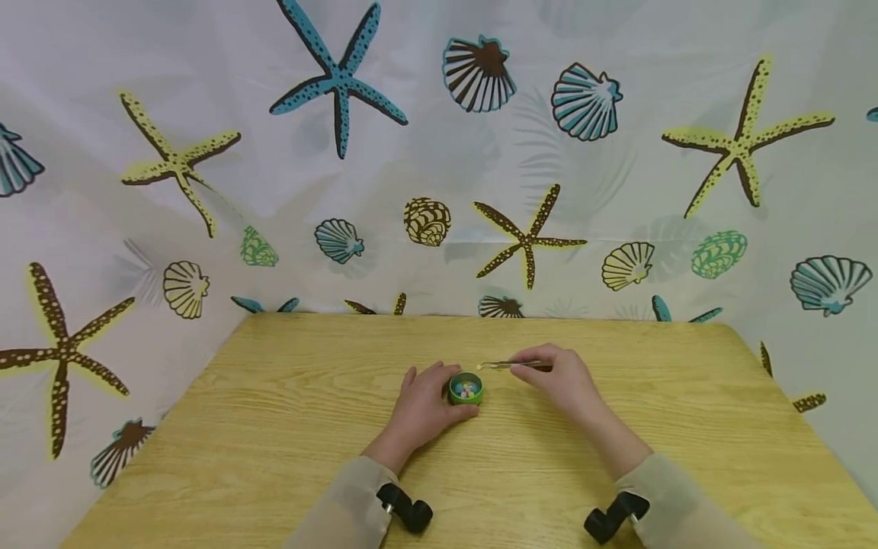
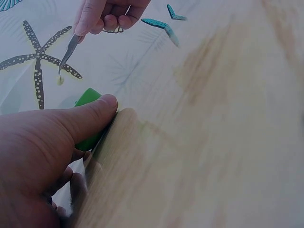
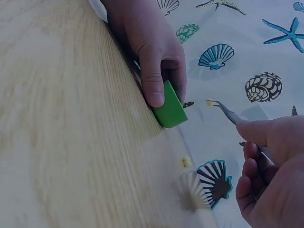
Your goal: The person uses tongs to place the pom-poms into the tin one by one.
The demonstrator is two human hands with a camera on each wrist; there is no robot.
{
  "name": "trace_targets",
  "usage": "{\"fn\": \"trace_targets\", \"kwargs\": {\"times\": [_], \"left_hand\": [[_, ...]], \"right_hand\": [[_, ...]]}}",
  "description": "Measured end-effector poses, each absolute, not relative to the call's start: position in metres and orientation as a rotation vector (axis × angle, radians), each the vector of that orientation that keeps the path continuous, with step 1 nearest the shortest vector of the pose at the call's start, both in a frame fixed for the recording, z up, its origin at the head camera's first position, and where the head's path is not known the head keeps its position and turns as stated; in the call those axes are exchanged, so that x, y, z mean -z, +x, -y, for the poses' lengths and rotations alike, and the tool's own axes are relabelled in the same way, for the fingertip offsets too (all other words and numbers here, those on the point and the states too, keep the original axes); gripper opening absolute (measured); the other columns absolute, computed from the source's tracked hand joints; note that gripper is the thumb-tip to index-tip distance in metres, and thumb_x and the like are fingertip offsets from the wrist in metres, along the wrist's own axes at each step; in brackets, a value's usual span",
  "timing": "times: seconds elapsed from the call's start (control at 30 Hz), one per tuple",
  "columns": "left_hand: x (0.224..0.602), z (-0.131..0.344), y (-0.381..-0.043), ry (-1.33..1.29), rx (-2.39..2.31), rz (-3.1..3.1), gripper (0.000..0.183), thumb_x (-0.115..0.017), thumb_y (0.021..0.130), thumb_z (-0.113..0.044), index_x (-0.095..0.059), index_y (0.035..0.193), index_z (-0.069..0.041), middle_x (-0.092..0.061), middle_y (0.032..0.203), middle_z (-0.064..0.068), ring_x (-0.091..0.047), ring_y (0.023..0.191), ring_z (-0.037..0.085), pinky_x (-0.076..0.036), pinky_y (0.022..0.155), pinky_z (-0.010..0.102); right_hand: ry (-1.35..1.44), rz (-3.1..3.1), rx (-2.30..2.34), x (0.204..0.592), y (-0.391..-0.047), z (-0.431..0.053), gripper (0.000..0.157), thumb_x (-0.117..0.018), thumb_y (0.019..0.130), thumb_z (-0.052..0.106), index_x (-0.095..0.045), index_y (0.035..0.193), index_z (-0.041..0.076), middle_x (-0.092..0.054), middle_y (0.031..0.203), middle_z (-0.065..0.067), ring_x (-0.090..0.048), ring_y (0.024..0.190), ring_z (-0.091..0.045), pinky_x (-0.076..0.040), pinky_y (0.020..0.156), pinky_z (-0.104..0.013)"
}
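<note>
Tweezers (image 1: 504, 364) of metal are pinched between thumb and fingers of the right hand (image 1: 561, 379); their points are directed to the left, and at the tip they carry one small yellow piece (image 1: 479, 367), which is above the counter (image 1: 274, 427) and apart from the green container (image 1: 466, 402); this container stands upright on the counter, near the middle, and the tweezers' tip is just beyond its rim, slightly to the right; the left hand (image 1: 421, 402) holds the container from its left side, with the thumb on the near wall and the fingers curled around the far side; inside lie several small pieces (image 1: 467, 391), of pink, yellow and pale colours, too small to count surely; both hands come out of light sleeves (image 1: 353, 499), each with a black mount (image 1: 405, 509); behind the counter hangs pale cloth (image 1: 425, 164), printed with starfish and shells in blue, yellow, brown and green.
</note>
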State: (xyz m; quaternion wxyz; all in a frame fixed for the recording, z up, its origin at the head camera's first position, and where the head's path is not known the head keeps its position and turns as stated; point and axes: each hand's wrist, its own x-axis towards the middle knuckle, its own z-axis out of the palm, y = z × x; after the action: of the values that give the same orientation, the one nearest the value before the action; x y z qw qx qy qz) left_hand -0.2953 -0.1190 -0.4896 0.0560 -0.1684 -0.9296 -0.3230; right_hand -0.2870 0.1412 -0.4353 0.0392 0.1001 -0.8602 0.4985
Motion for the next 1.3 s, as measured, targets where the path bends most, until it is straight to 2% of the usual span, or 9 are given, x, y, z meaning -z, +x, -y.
{"fn": "trace_targets", "kwargs": {"times": [0.53, 1.3], "left_hand": [[0.488, 0.119, -0.294, -0.518, 0.981, 2.818, 0.075, -0.094, 0.092, -0.041, -0.066, 0.150, -0.003, -0.065, 0.153, 0.017, -0.047, 0.154, 0.041, -0.012, 0.132, 0.070], [0.488, 0.118, -0.294, -0.523, 0.994, 2.816, 0.073, -0.094, 0.092, -0.039, -0.067, 0.149, -0.003, -0.065, 0.153, 0.017, -0.047, 0.155, 0.041, -0.012, 0.132, 0.070]], "right_hand": [[0.345, 2.644, -1.558, 0.449, -0.283, -0.117, 0.010, -0.083, 0.102, 0.017, -0.088, 0.111, 0.015, -0.076, 0.111, 0.001, -0.068, 0.097, -0.017, -0.055, 0.082, -0.033], [0.340, 2.654, -1.542, 0.455, -0.282, -0.117, 0.010, -0.083, 0.102, 0.017, -0.088, 0.110, 0.014, -0.077, 0.112, 0.000, -0.067, 0.096, -0.016, -0.055, 0.078, -0.033]]}}
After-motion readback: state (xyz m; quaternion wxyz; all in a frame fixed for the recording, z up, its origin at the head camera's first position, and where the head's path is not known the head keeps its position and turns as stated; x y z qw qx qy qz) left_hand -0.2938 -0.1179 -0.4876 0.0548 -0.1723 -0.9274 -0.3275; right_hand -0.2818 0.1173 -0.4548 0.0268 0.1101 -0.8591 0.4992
